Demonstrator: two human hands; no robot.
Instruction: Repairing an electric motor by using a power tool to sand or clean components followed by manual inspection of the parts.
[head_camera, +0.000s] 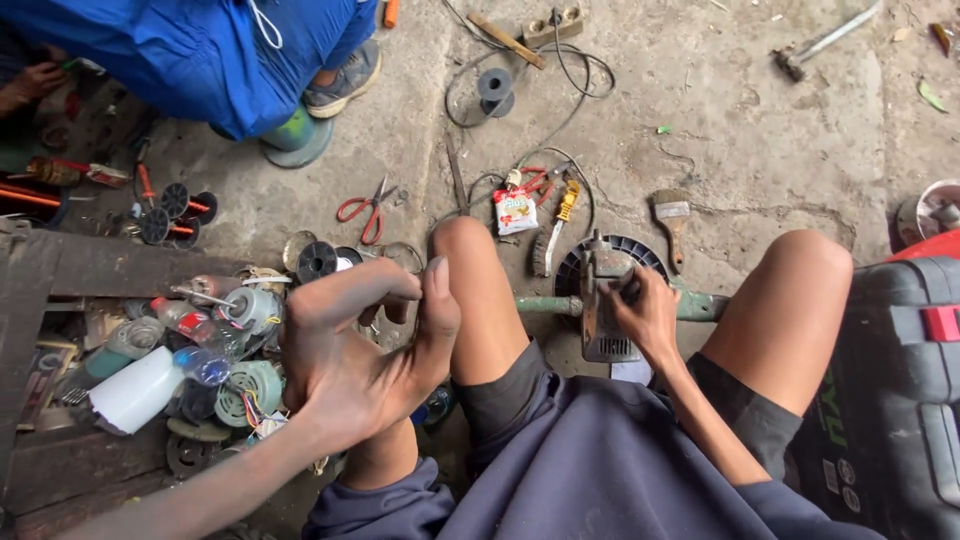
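Right hand working the grey metal bench tool between the knees; left hand hovering over the parts pile.

Head view: right hand (648, 312) is clamping its fingers round the grey metal bench tool (602, 305), which is lying on the black ribbed disc (618, 252). Left hand (365, 350) is hanging left of that tool, fingers curled loosely, holding nothing visible. Best keeping the tool braced flat. Cracked concrete floor (760, 140) is littered: red-handled scissors (368, 208), paintbrush (671, 215).
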